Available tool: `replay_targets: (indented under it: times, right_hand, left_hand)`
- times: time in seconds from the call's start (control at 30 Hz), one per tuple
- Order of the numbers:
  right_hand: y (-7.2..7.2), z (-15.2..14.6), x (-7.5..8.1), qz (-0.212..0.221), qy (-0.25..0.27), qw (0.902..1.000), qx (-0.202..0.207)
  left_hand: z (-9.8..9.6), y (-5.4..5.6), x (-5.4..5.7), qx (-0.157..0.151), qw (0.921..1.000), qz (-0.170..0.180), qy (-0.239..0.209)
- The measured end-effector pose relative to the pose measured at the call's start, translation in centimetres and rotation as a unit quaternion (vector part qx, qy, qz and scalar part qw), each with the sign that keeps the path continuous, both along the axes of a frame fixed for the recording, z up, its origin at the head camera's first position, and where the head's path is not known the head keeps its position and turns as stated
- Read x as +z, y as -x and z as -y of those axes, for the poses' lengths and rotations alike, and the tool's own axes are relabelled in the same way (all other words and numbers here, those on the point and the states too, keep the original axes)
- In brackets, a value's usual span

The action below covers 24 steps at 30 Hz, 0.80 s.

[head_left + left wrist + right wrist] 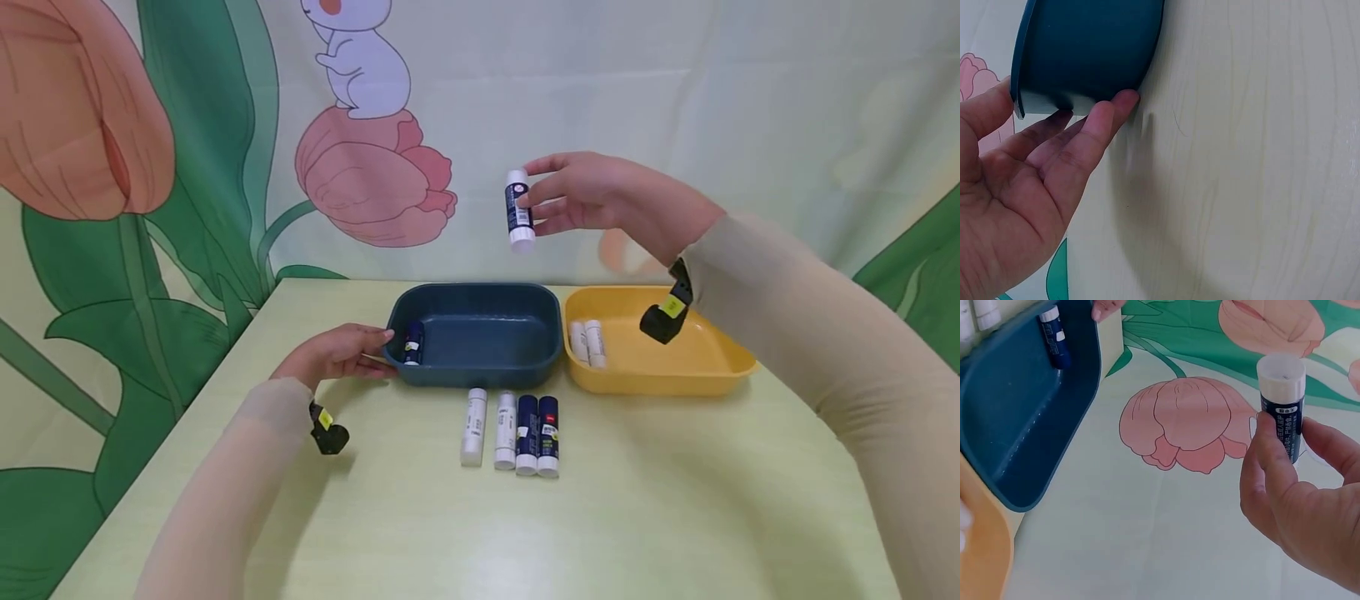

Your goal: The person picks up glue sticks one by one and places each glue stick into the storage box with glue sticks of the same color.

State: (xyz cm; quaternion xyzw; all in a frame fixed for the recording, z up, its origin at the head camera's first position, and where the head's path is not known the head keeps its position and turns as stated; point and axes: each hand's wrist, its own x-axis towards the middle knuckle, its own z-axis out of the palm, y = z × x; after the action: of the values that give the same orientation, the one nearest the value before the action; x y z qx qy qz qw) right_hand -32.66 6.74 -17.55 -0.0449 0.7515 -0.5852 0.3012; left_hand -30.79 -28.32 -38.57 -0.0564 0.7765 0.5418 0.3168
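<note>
My right hand (581, 192) is raised above the trays, against the backdrop. Between thumb and fingers it pinches a glue stick (519, 218) with a dark blue label and white ends, held nearly upright; the right wrist view shows one white end (1282, 378) uppermost. My left hand (345, 350) is at the left end of the dark blue tray (480, 377), thumb at the rim and fingers against the outer wall below it. Inside that tray, at its left end, stands a dark blue glue stick (413, 343) leaning on the wall.
Right beside the blue tray is a yellow tray (660, 383) with two white glue sticks (595, 343) at its left end. In front of the blue tray lie two white glue sticks (473, 427) and two dark blue ones (548, 437). A flower-printed cloth (480, 108) hangs behind the table.
</note>
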Motion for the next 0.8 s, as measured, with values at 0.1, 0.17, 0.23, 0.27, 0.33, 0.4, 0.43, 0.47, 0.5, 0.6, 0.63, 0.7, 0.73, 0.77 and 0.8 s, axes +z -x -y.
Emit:
replay_targets:
  times: [0.1, 0.17, 0.23, 0.27, 0.33, 0.4, 0.43, 0.47, 0.5, 0.6, 0.63, 0.7, 0.73, 0.77, 0.8]
  right_hand:
    - [1.1, 0.6, -0.6, 0.006, 0.007, 0.9999, -0.005]
    - [1.9, 1.1, -1.1, 0.011, 0.014, 0.9998, -0.006]
    - [2.7, 1.6, -1.6, 0.01, 0.021, 0.9997, -0.007]
    - [3.0, 1.9, -1.8, 0.009, 0.026, 0.9996, -0.008]
    - [3.6, 2.6, -2.4, 0.008, 0.04, 0.9991, -0.008]
    - [4.2, 3.3, -3.0, 0.01, 0.054, 0.9984, -0.008]
    - [4.4, 3.6, -3.4, 0.012, 0.061, 0.998, -0.007]
    - [4.6, 3.9, -3.9, 0.015, 0.066, 0.9977, -0.005]
    - [4.9, 4.3, -4.3, 0.019, 0.069, 0.9974, -0.003]
    - [5.5, 5.2, -5.9, 0.025, 0.068, 0.9974, 0.008]
    - [5.7, 5.5, -6.3, 0.025, 0.066, 0.9974, 0.012]
    - [6.0, 5.9, -7.3, 0.028, 0.066, 0.9972, 0.02]
    - [6.1, 6.1, -7.7, 0.03, 0.068, 0.997, 0.023]
    - [6.3, 6.3, -8.1, 0.033, 0.071, 0.9966, 0.024]
    - [6.4, 6.5, -8.4, 0.035, 0.072, 0.9964, 0.027]
  left_hand:
    - [0.0, -0.1, -0.1, -0.002, 1.0, 0.001, 0.0]
    - [0.1, -0.1, 0.0, -0.002, 1.0, 0.002, 0.0]
    - [0.2, -0.1, 0.0, -0.003, 1.0, 0.0, 0.002]
    - [0.2, -0.1, 0.1, -0.004, 1.0, -0.001, 0.003]
    - [0.2, -0.1, 0.2, -0.004, 1.0, -0.002, 0.003]
    - [0.2, -0.1, 0.2, -0.004, 1.0, -0.003, 0.003]
    - [0.2, -0.2, 0.2, -0.005, 1.0, -0.003, 0.002]
    - [0.2, -0.2, 0.1, -0.004, 1.0, -0.002, 0.002]
    - [0.2, -0.3, 0.1, -0.003, 1.0, 0.0, 0.001]
    - [0.2, -0.4, 0.1, -0.002, 1.0, 0.002, 0.001]
    - [0.1, -0.5, 0.1, -0.002, 1.0, 0.002, 0.001]
    - [0.1, -0.5, 0.1, -0.003, 1.0, 0.0, 0.004]
    - [0.1, -0.6, 0.1, -0.004, 1.0, -0.001, 0.005]
    - [0.1, -0.5, 0.1, -0.005, 1.0, -0.001, 0.006]
    - [0.1, -0.6, 0.2, -0.007, 0.9999, -0.002, 0.007]
